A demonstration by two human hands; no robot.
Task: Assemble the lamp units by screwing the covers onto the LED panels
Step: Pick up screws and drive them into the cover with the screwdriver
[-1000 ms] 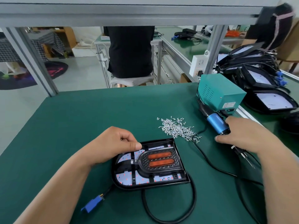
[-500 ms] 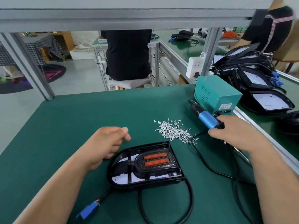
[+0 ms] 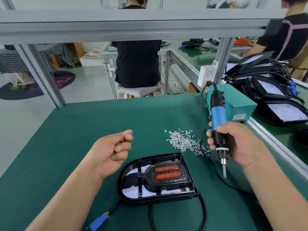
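Nearest, a blue connector (image 3: 98,223) lies on the green bench (image 3: 70,130) at the end of a black cable (image 3: 202,212), which loops back to the lamp unit (image 3: 126,184). The unit lies flat in front of the person, and its black cover (image 3: 166,174) with two orange lenses sits on the LED panel (image 3: 131,192).

Above the unit's left side, the left hand (image 3: 111,152) is in the air with its fingers curled in and the thumb against the forefinger. If something small is between them, I cannot tell.

On the right, the right hand (image 3: 236,144) grips an electric screwdriver (image 3: 217,117), blue body up and bit pointing down, above the bench.

A pile of small screws (image 3: 185,142) lies between the hands, just behind the unit. Farther, a teal power box (image 3: 236,104) stands at the bench edge, and beyond it more lamp units (image 3: 275,90) are stacked.
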